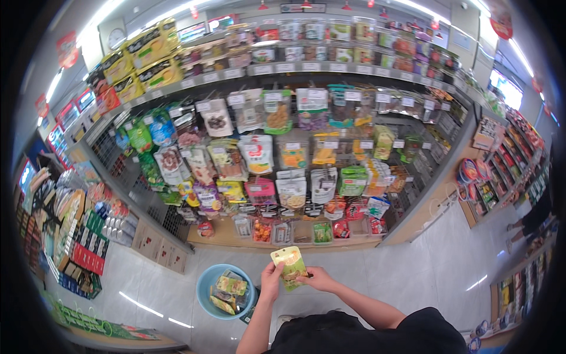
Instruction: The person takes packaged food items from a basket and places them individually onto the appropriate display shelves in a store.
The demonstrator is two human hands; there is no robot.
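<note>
A yellow-green snack pouch (290,267) is held upright between my two hands, in front of the lower edge of the shop rack. My left hand (270,280) grips its left edge, with the thumb laid across the front. On the lower right, my right hand (319,279) pinches the same pouch. Down to the left on the floor stands a round light-blue plastic tub (204,290). Inside it lie several packets, among them a green-and-yellow pouch (231,285) much like the held one. Similar yellow-green pouches (383,141) hang on the rack's right side.
The display rack (309,67) ahead carries hanging snack bags, with clear plastic jars (340,31) on top and small bins (262,231) at its base. Cartons (159,250) stand at its left foot. Grey floor tiles (353,270) lie beneath. Another person's legs (522,223) show far right.
</note>
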